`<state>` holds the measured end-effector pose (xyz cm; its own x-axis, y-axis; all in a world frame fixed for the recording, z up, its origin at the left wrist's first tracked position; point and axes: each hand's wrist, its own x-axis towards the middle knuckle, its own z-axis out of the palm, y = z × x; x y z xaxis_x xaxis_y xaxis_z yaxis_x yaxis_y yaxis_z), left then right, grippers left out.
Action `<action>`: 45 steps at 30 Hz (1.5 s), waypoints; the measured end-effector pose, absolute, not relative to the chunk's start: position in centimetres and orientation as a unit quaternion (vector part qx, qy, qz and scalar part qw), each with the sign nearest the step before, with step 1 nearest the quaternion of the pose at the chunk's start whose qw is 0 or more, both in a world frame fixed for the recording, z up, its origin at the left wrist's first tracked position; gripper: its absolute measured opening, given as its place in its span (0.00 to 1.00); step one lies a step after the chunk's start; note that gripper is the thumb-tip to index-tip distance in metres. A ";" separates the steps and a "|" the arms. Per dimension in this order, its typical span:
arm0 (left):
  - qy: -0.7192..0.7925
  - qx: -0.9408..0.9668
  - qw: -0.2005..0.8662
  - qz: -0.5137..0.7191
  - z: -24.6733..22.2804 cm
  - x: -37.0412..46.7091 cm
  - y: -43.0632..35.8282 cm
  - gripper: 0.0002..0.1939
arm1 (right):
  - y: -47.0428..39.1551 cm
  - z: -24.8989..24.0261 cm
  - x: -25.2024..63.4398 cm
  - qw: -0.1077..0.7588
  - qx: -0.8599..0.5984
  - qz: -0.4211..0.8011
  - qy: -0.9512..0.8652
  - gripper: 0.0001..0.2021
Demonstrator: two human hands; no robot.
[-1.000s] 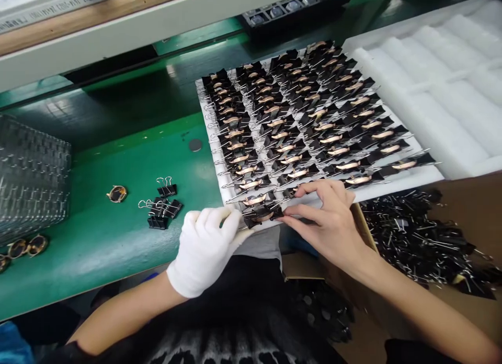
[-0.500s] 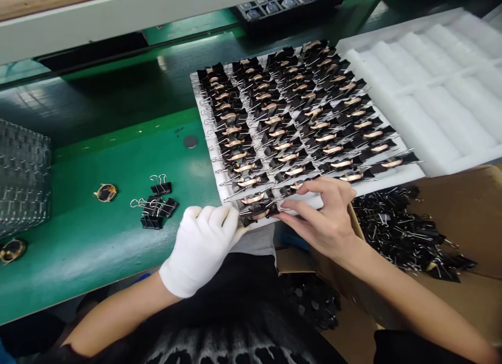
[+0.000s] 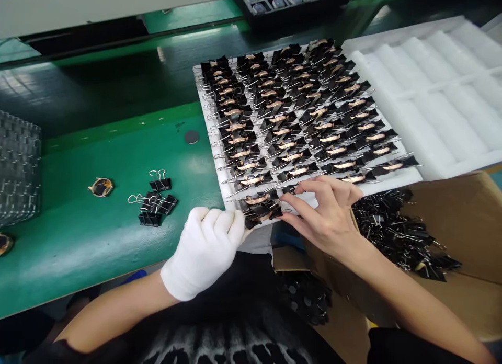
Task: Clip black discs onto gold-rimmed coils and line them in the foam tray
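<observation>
A white foam tray holds rows of gold-coloured watch cases, each clamped with black binder clips. My left hand, in a white glove, is closed at the tray's near left corner, its fingertips on the left side of the nearest clipped watch case. On that case's right side my bare right hand pinches the black clip between thumb and fingers. Several loose binder clips lie on the green table, left of my gloved hand. Farther left lies a loose watch case.
An empty white foam tray adjoins on the right. Below it, a cardboard box holds many black clips. A grey disc lies behind the loose clips. Stacked clear trays stand far left; a black compartment tray is at the back.
Both hands keep nearly the same place at the tray corner, with the right fingers slightly shifted. The view has moved a little, so the table items appear farther left.
</observation>
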<state>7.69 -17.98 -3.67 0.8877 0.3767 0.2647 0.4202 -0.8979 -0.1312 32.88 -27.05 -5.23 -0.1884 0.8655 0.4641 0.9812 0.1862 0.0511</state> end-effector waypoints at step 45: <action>-0.335 -0.927 0.062 -0.156 -5.5 7.1 -18.7 0.20 | -25.2 -5.1 32.9 0.263 -0.583 -0.061 -0.766 0.08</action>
<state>7.14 -18.72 -5.53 0.7267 0.6017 0.3315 0.6407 -0.7677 -0.0111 32.92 -25.24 -5.06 -0.1809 0.8615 0.4744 0.9261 0.3116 -0.2127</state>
